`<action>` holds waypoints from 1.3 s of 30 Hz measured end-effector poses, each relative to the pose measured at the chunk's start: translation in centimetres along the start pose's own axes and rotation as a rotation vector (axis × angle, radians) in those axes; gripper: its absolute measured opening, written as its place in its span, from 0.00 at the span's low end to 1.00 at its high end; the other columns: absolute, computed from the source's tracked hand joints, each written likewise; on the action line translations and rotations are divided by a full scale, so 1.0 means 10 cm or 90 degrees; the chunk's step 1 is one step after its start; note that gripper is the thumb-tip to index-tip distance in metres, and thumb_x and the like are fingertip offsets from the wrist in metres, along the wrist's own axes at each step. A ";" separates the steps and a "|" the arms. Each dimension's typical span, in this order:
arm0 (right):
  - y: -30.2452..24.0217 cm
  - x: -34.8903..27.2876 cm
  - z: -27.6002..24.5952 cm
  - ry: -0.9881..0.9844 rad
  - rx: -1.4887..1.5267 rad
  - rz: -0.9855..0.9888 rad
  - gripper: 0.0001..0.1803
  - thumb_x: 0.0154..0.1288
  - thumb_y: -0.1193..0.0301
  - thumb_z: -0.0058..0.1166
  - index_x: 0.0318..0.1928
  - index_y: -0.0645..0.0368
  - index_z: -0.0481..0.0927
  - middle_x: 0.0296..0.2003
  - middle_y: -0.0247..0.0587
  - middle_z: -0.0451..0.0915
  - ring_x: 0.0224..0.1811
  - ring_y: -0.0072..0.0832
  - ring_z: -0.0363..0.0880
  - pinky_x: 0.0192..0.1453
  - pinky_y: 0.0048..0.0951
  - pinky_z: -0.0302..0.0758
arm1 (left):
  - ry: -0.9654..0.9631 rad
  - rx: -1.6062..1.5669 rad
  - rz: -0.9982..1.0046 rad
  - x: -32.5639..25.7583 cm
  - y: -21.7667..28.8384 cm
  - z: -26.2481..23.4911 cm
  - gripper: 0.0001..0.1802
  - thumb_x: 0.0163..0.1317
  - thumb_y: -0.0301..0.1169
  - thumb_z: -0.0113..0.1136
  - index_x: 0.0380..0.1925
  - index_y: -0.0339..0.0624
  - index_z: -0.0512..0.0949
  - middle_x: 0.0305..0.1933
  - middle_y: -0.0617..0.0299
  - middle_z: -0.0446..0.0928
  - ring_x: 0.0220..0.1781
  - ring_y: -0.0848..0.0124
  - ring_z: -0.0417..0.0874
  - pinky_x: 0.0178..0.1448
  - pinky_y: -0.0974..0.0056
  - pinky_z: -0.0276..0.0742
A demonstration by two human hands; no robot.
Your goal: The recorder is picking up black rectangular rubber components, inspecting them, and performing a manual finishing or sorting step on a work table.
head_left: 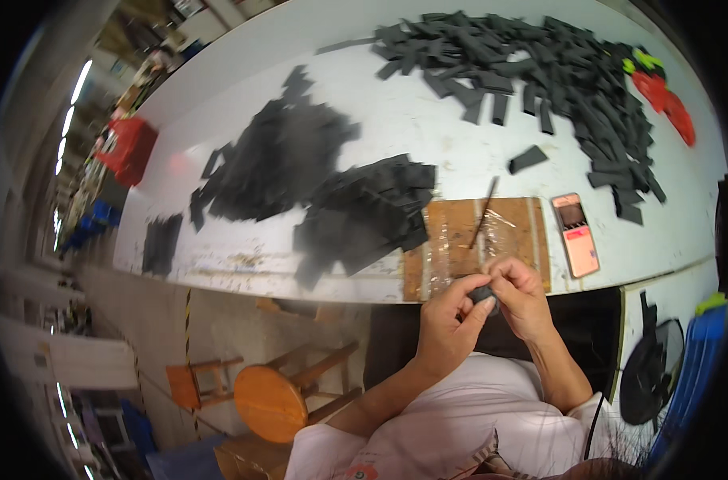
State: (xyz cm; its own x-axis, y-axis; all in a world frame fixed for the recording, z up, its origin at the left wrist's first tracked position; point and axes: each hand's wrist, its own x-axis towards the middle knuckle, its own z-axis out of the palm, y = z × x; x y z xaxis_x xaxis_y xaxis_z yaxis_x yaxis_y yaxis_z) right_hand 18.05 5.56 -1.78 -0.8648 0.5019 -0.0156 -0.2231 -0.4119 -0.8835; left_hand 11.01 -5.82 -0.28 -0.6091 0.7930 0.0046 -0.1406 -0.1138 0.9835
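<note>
Close together at the table's front edge, both my hands work on a small dark grey fabric piece (483,294). My left hand (450,322) pinches it between thumb and fingers. My right hand (521,298) has its fingertips closed at the piece's right side; the fingers partly cover it. Just beyond my hands lies a brown wooden board (532,232) with strips of clear tape. A thin dark stick (484,212) rests across the board's far edge. Left of the board, flat dark grey pieces (368,208) lie heaped.
A larger dark heap (276,156) is farther left. Tube-like grey pieces (532,72) cover the far right, with one loose piece (528,159) nearer. A phone (577,240) lies right of the board. A red bin (128,150) stands beyond the left end; a wooden stool (269,403) is below.
</note>
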 end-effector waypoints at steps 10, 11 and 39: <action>-0.79 0.33 0.18 0.000 -0.333 -0.225 0.06 0.58 0.73 0.47 0.28 0.64 0.70 0.21 0.30 0.69 0.21 0.14 0.62 0.24 0.16 0.60 | -0.131 -0.348 -0.070 0.62 0.58 -0.05 0.10 0.54 0.21 0.53 0.37 0.34 0.68 0.28 0.59 0.72 0.15 0.85 0.65 0.16 0.79 0.60; -0.88 0.36 0.21 -0.017 -0.281 -0.177 0.07 0.58 0.72 0.47 0.28 0.64 0.70 0.19 0.29 0.68 0.20 0.14 0.62 0.23 0.15 0.60 | -0.190 -0.553 -0.140 0.71 0.64 -0.11 0.10 0.55 0.20 0.51 0.38 0.35 0.66 0.29 0.54 0.73 0.11 0.86 0.60 0.12 0.79 0.54; -0.26 1.04 -0.46 -0.235 -0.059 0.169 0.13 0.59 0.63 0.50 0.24 0.59 0.71 0.19 0.28 0.68 0.18 0.14 0.60 0.23 0.15 0.58 | 0.067 0.101 0.165 1.03 0.14 -0.15 0.19 0.57 0.22 0.48 0.50 0.36 0.64 0.40 0.58 0.72 0.24 0.83 0.67 0.27 0.80 0.63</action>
State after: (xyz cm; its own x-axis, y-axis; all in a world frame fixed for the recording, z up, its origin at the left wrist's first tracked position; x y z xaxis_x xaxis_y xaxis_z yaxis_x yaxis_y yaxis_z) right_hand 11.67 15.39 -1.82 -0.9927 0.0766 -0.0935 0.0540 -0.4113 -0.9099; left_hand 3.40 1.28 0.88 -0.6878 0.6824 0.2475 0.1474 -0.2025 0.9681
